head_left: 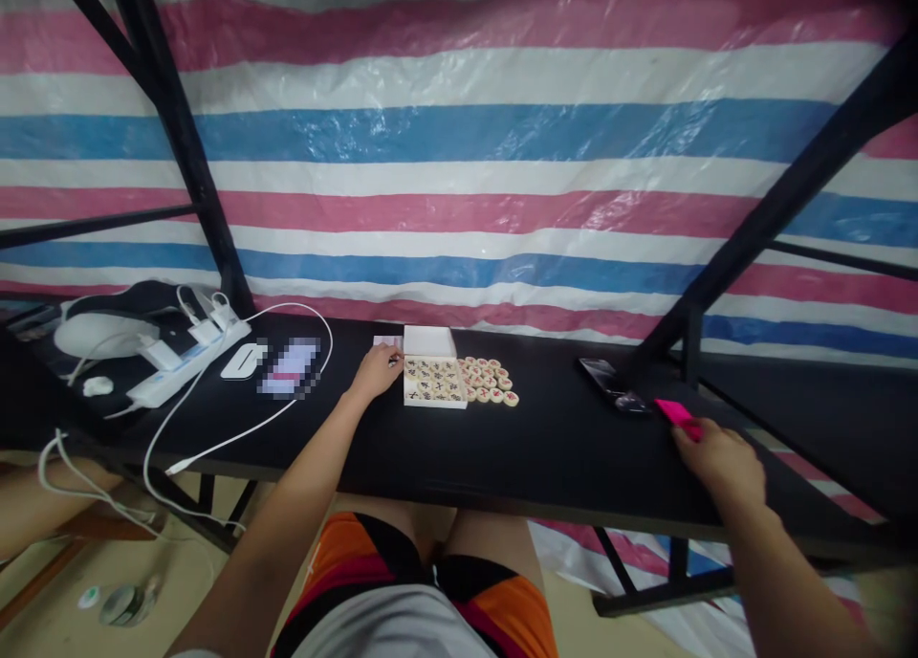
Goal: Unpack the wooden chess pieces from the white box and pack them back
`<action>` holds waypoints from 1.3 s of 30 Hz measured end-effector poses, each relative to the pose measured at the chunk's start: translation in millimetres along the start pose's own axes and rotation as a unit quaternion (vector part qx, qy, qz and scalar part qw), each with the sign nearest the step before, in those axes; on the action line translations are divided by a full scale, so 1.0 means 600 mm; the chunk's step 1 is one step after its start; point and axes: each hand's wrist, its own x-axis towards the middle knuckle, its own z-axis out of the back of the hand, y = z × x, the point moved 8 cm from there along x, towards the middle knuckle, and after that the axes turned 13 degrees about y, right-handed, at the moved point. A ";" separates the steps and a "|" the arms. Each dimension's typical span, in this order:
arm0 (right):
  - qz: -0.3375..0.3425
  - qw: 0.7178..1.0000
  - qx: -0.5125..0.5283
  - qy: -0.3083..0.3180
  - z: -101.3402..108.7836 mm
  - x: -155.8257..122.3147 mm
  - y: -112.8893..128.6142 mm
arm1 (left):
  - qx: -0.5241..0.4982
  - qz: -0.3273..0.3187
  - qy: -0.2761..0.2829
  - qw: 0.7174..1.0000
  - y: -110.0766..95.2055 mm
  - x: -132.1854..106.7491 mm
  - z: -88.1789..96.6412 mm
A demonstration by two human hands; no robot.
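Note:
My left hand [377, 373] is at the left edge of an open white box [436, 403], thumb and forefinger pinched together; what lies between them is too small to make out. In the box, Chinese chess pieces with black characters [434, 379] lie in rows. More pieces, marked in red [490, 382], stand in rows against the box's right side. A pale pink printed slip [387, 340] shows just beyond my left hand. Far to the right, my right hand [723, 459] grips a bright pink flat piece [674, 412] near the table's front edge.
A dark phone [613, 386] lies left of the pink piece. On the left are a blurred-out phone [291, 367], a white device [244, 361], a power strip [183, 363] with cables and a white headset [107, 337]. Black frame bars [775, 199] rise at both sides. Another person's arm [54, 505] shows lower left.

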 end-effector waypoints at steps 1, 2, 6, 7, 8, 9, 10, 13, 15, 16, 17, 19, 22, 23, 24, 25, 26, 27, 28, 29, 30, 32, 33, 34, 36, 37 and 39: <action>0.009 1.000 -0.025 -0.008 0.004 -0.008 0.010 | -0.003 -0.006 -0.012 1.000 -0.005 -0.001 0.004; 0.026 0.998 -0.052 -0.020 0.010 -0.017 0.025 | -0.006 -0.017 -0.026 0.999 -0.013 -0.003 0.008; 0.132 0.980 -0.127 -0.072 0.027 -0.060 0.107 | -0.007 -0.090 -0.043 0.995 -0.070 -0.011 0.010; 0.140 0.979 -0.130 -0.074 0.027 -0.069 0.125 | -0.008 -0.110 -0.032 0.993 -0.086 -0.012 0.005; 0.140 0.980 -0.129 -0.049 0.018 -0.074 0.142 | -0.009 -0.130 -0.019 0.991 -0.102 -0.014 -0.001; 0.139 0.983 -0.120 -0.031 0.010 -0.079 0.160 | -0.007 -0.150 -0.005 0.989 -0.116 -0.015 -0.008; 0.152 0.983 -0.103 -0.002 -0.003 -0.084 0.181 | -0.005 -0.166 0.008 0.986 -0.127 -0.017 -0.015; 0.178 0.979 -0.008 0.098 -0.050 -0.098 0.233 | 0.002 -0.184 0.038 0.982 -0.138 -0.020 -0.028; 0.166 0.976 0.053 0.128 -0.076 -0.103 0.248 | -0.008 -0.172 0.045 0.984 -0.129 -0.019 -0.029; 0.159 0.975 0.082 0.135 -0.087 -0.105 0.249 | -0.017 -0.163 0.042 0.986 -0.121 -0.018 -0.027; 0.146 0.972 0.122 0.139 -0.096 -0.104 0.244 | -0.027 -0.152 0.036 0.987 -0.112 -0.016 -0.024; 0.108 0.955 0.244 0.132 -0.109 -0.100 0.218 | -0.048 -0.129 0.016 0.990 -0.093 -0.012 -0.016; 0.047 0.887 0.450 0.089 -0.118 -0.092 0.157 | -0.071 -0.104 -0.008 0.992 -0.072 -0.007 -0.007; 0.030 0.866 0.493 0.075 -0.118 -0.090 0.137 | -0.076 -0.101 -0.011 0.992 -0.068 -0.006 -0.006; 0.014 0.849 0.524 0.070 -0.119 -0.088 0.120 | -0.080 -0.099 -0.012 0.992 -0.067 -0.005 -0.006; 0.001 0.835 0.547 0.061 -0.118 -0.086 0.104 | -0.082 -0.097 -0.009 0.992 -0.066 -0.004 -0.007; -0.005 0.823 0.566 0.052 -0.114 -0.085 0.092 | -0.082 -0.095 -0.005 0.992 -0.066 -0.004 -0.009; -0.006 0.813 0.580 0.045 -0.110 -0.084 0.082 | -0.082 -0.093 0.001 0.992 -0.066 -0.003 -0.010; -0.002 0.807 0.589 0.038 -0.105 -0.083 0.076 | -0.081 -0.091 0.006 0.993 -0.066 -0.003 -0.012; 0.006 0.804 0.594 0.031 -0.099 -0.082 0.070 | -0.081 -0.090 0.010 0.993 -0.066 -0.004 -0.014; 0.011 0.803 0.595 0.024 -0.093 -0.081 0.066 | -0.082 -0.088 0.013 0.993 -0.066 -0.004 -0.015; 0.005 0.802 0.597 0.007 -0.082 -0.077 0.052 | -0.086 -0.086 0.018 0.992 -0.065 -0.004 -0.015; -0.011 0.799 0.601 -0.005 -0.078 -0.075 0.041 | -0.088 -0.083 0.020 0.992 -0.064 -0.004 -0.016; -0.033 0.798 0.602 -0.024 -0.073 -0.073 0.028 | -0.090 -0.082 0.023 0.992 -0.063 -0.004 -0.016; -0.075 0.807 0.580 -0.076 -0.054 -0.070 -0.001 | -0.092 -0.083 0.026 0.992 -0.061 -0.003 -0.017; -0.086 0.824 0.550 -0.110 -0.037 -0.069 -0.014 | -0.093 -0.086 0.027 0.992 -0.062 -0.002 -0.017; -0.093 0.867 0.464 -0.153 0.000 -0.067 -0.034 | -0.092 -0.092 0.030 0.991 -0.063 -0.002 -0.019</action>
